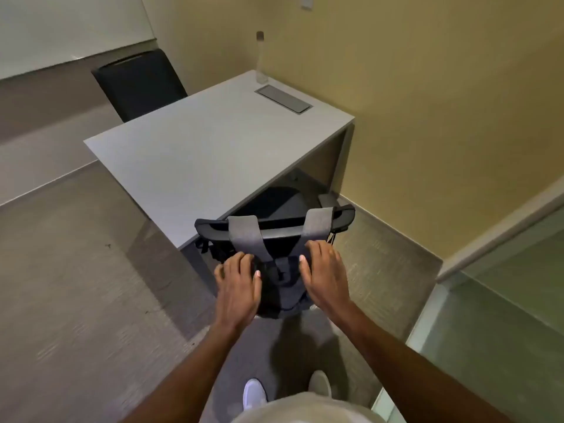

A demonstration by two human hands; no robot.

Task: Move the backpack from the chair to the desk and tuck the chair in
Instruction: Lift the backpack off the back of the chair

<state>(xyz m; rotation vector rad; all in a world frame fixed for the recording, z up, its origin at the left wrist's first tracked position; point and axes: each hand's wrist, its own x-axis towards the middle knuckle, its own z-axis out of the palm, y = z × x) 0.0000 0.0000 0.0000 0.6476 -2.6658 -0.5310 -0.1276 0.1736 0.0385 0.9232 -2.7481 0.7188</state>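
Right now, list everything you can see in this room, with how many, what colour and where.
Desk: one, light grey, centre, against the yellow wall.
Cable hatch: one, grey, set into the desk's far end.
Bottle: one, clear with a dark cap, upright at the desk's far corner.
Near chair: one, black, seat partly under the desk.
Backpack: one, dark with grey straps looped over the chair back, hanging behind it.
Far chair: one, black, beyond the desk.
Shoes: two, white, on the floor below.
Left hand: open, on the backpack's left side.
Right hand: open, on its right side.
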